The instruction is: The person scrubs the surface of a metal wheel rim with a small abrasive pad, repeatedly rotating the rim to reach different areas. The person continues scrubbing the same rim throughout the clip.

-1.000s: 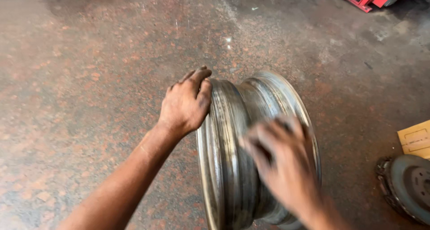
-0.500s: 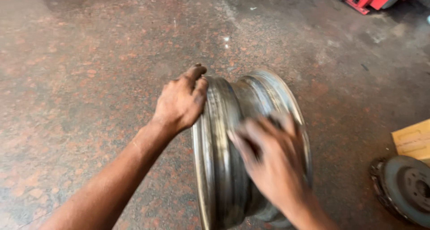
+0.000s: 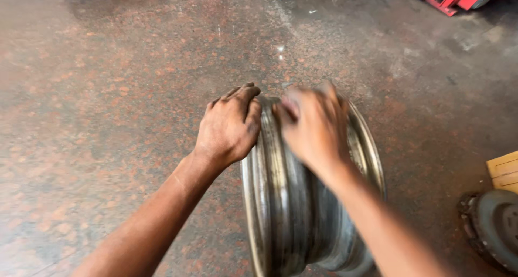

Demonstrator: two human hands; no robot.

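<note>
A: Head view, where's the rim?
B: Steel wheel rim (image 3: 302,201) upright on its edge on the floor (image 3: 108,93), axle axis left-right.
A: Hands?
B: Left hand (image 3: 229,127) draped over the rim's left flange, fingers together; right hand (image 3: 313,123) on the rim's top, blurred, grip unclear.

One steel wheel rim (image 3: 302,201), two hands, one brake drum (image 3: 493,225).
</note>
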